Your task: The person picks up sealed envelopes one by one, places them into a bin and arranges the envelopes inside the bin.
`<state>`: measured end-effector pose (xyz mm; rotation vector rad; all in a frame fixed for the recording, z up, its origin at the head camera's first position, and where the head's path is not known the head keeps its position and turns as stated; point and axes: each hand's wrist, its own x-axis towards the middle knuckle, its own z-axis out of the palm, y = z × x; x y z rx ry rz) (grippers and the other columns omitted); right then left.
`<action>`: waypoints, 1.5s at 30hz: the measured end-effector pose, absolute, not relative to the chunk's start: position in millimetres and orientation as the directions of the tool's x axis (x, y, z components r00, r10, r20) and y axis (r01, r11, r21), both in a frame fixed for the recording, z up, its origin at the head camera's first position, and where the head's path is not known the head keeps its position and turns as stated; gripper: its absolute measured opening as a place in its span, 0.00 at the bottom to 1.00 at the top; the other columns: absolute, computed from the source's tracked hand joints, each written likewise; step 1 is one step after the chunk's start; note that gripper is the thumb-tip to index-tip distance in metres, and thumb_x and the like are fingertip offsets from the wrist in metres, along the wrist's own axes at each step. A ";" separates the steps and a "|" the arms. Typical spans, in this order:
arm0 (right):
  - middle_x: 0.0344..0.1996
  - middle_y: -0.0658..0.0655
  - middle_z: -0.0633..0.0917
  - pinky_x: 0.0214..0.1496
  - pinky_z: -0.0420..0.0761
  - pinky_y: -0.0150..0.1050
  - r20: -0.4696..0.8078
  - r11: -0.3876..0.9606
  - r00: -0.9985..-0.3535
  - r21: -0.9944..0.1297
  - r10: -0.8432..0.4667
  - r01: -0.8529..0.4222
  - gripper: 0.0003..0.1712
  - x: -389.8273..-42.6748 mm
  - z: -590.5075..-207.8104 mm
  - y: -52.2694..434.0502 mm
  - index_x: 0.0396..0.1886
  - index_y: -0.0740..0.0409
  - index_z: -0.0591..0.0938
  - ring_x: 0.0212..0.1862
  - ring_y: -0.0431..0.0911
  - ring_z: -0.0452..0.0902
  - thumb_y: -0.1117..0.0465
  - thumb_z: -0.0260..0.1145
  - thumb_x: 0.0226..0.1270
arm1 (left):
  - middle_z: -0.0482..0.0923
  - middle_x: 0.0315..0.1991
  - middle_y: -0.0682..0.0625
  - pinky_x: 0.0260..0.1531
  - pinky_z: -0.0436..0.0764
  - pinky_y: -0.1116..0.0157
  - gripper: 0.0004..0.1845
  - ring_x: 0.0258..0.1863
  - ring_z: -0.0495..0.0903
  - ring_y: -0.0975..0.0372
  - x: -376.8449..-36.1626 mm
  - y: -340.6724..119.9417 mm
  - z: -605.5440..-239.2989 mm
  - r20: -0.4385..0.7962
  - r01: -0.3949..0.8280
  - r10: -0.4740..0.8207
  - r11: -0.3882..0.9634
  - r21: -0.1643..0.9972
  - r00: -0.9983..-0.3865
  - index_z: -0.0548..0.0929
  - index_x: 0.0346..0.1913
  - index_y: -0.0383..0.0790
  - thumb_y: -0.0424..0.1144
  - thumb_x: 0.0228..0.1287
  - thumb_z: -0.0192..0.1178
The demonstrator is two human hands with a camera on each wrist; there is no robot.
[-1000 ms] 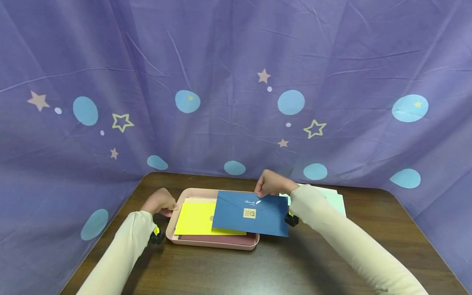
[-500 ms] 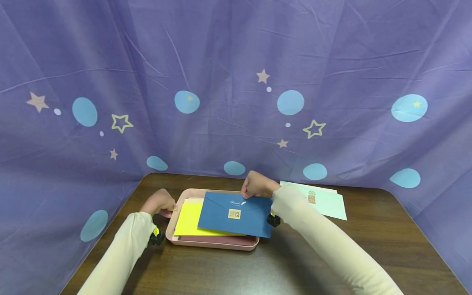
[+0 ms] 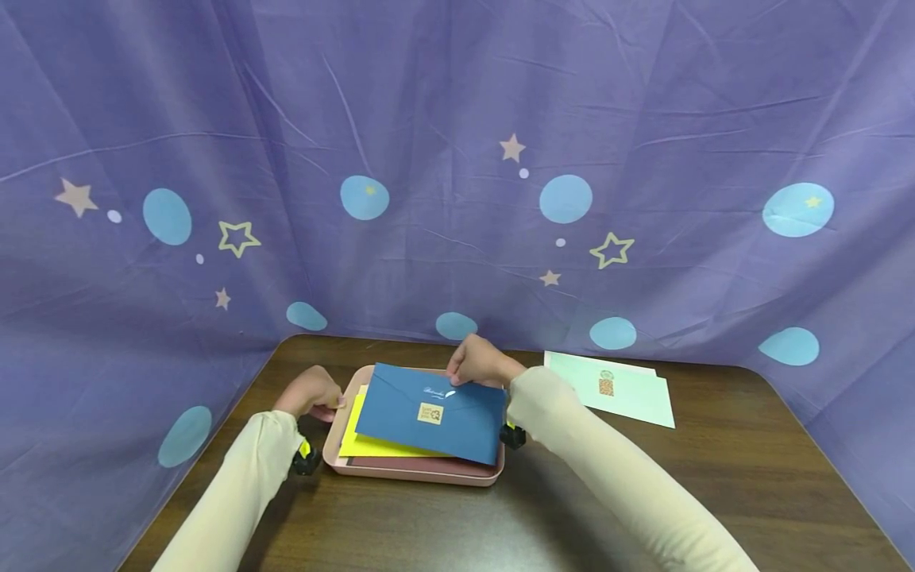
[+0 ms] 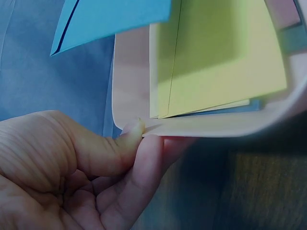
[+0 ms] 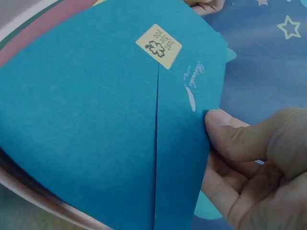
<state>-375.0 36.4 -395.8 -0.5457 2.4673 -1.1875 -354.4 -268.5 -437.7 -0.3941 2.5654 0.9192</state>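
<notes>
The blue envelope (image 3: 427,413), pinched by the right hand (image 3: 477,365), has been shifted leftward over the pink tray (image 3: 422,470), whose rim is pinched by the left hand (image 3: 310,393).

Long cream sleeves, black wrist-cameras

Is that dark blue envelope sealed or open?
Sealed, it appears: the blue envelope's flap lies flat with a small sticker over its tip, while the right hand pinches its far edge.

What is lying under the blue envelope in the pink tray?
Under the blue envelope a yellow envelope shows, and a dark red one beneath it, all in the pink tray. Anything lower in the stack is covered.
</notes>
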 end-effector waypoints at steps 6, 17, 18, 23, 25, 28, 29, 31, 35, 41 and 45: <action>0.37 0.63 0.90 0.38 0.87 0.33 -0.125 0.577 -0.876 -0.794 -0.466 -0.193 0.06 -372.3 -404.2 31.1 0.34 0.69 0.89 0.35 0.42 0.80 0.77 0.74 0.56 | 0.74 0.20 0.49 0.18 0.84 0.74 0.07 0.14 0.76 0.67 -354.0 -268.6 -437.4 -0.445 -0.380 -0.115 0.729 0.569 -0.888 0.76 0.25 0.30 0.22 0.60 0.57; 0.28 0.57 0.91 0.32 0.80 0.26 -0.052 0.689 -0.872 -0.636 -0.487 -0.347 0.03 -373.5 -417.3 17.6 0.28 0.64 0.90 0.28 0.37 0.76 0.74 0.76 0.55 | 0.74 0.23 0.47 0.18 0.84 0.74 0.05 0.14 0.76 0.66 -353.6 -269.6 -438.3 -0.439 -0.385 -0.122 0.717 0.581 -0.890 0.75 0.27 0.29 0.21 0.59 0.56; 0.27 0.56 0.90 0.31 0.79 0.26 -0.046 0.699 -0.871 -0.618 -0.489 -0.360 0.03 -373.1 -417.9 16.4 0.27 0.63 0.90 0.28 0.37 0.75 0.74 0.76 0.55 | 0.74 0.23 0.47 0.18 0.84 0.74 0.05 0.14 0.76 0.66 -353.6 -269.6 -438.3 -0.438 -0.385 -0.123 0.718 0.580 -0.891 0.75 0.27 0.29 0.21 0.59 0.56; 0.20 0.49 0.83 0.25 0.70 0.26 -0.044 0.746 -0.871 -0.539 -0.489 -0.391 0.07 -371.1 -422.0 11.5 0.24 0.61 0.89 0.24 0.38 0.68 0.75 0.73 0.56 | 0.74 0.22 0.47 0.18 0.84 0.74 0.06 0.14 0.76 0.66 -354.1 -268.9 -437.8 -0.439 -0.385 -0.122 0.717 0.582 -0.890 0.76 0.27 0.29 0.21 0.59 0.57; 0.20 0.49 0.83 0.25 0.69 0.27 -0.049 0.757 -0.873 -0.524 -0.486 -0.391 0.07 -370.2 -423.2 9.9 0.24 0.61 0.89 0.24 0.39 0.68 0.75 0.71 0.56 | 0.74 0.21 0.48 0.18 0.84 0.75 0.06 0.13 0.76 0.66 -354.4 -268.6 -437.7 -0.441 -0.386 -0.122 0.718 0.579 -0.889 0.76 0.26 0.29 0.21 0.59 0.57; 0.26 0.49 0.87 0.29 0.74 0.29 -0.071 0.781 -0.881 -0.500 -0.467 -0.374 0.08 -368.3 -424.8 8.3 0.28 0.58 0.90 0.27 0.38 0.71 0.73 0.70 0.57 | 0.73 0.21 0.48 0.17 0.83 0.75 0.06 0.13 0.75 0.66 -355.0 -268.8 -438.1 -0.441 -0.384 -0.124 0.726 0.570 -0.889 0.75 0.26 0.29 0.21 0.60 0.58; 0.29 0.49 0.88 0.30 0.78 0.30 -0.072 0.789 -0.882 -0.485 -0.465 -0.376 0.08 -367.7 -425.5 7.7 0.29 0.57 0.90 0.28 0.39 0.73 0.73 0.69 0.57 | 0.73 0.21 0.48 0.17 0.83 0.75 0.06 0.13 0.75 0.66 -355.3 -268.6 -438.2 -0.442 -0.388 -0.129 0.725 0.568 -0.888 0.75 0.26 0.30 0.21 0.60 0.58; 0.34 0.48 0.90 0.35 0.81 0.35 -0.093 0.814 -0.894 -0.464 -0.438 -0.350 0.10 -365.9 -426.8 6.8 0.31 0.53 0.91 0.31 0.39 0.76 0.71 0.69 0.59 | 0.73 0.22 0.47 0.17 0.83 0.75 0.07 0.13 0.75 0.66 -355.6 -268.8 -438.6 -0.442 -0.390 -0.130 0.723 0.570 -0.887 0.75 0.26 0.30 0.21 0.60 0.58; 0.35 0.45 0.88 0.36 0.81 0.43 -0.138 0.856 -0.915 -0.427 -0.380 -0.291 0.11 -363.7 -430.1 4.9 0.31 0.48 0.90 0.32 0.40 0.77 0.68 0.66 0.61 | 0.72 0.21 0.47 0.17 0.83 0.75 0.07 0.13 0.75 0.66 -356.7 -269.1 -439.8 -0.442 -0.388 -0.128 0.724 0.571 -0.888 0.75 0.25 0.30 0.21 0.59 0.58; 0.31 0.46 0.87 0.30 0.76 0.39 -0.158 0.868 -0.920 -0.420 -0.358 -0.266 0.11 -362.0 -434.2 2.8 0.30 0.50 0.90 0.28 0.41 0.74 0.69 0.65 0.62 | 0.73 0.20 0.48 0.16 0.82 0.76 0.07 0.12 0.75 0.67 -356.8 -268.6 -440.6 -0.442 -0.387 -0.136 0.743 0.547 -0.886 0.77 0.25 0.30 0.22 0.60 0.58; 0.29 0.47 0.86 0.28 0.72 0.36 -0.145 0.858 -0.919 -0.434 -0.367 -0.274 0.12 -361.9 -436.1 1.8 0.29 0.51 0.90 0.27 0.41 0.73 0.70 0.65 0.61 | 0.73 0.20 0.47 0.16 0.82 0.76 0.06 0.12 0.75 0.67 -354.5 -268.6 -439.3 -0.442 -0.390 -0.138 0.737 0.552 -0.886 0.77 0.26 0.29 0.21 0.60 0.58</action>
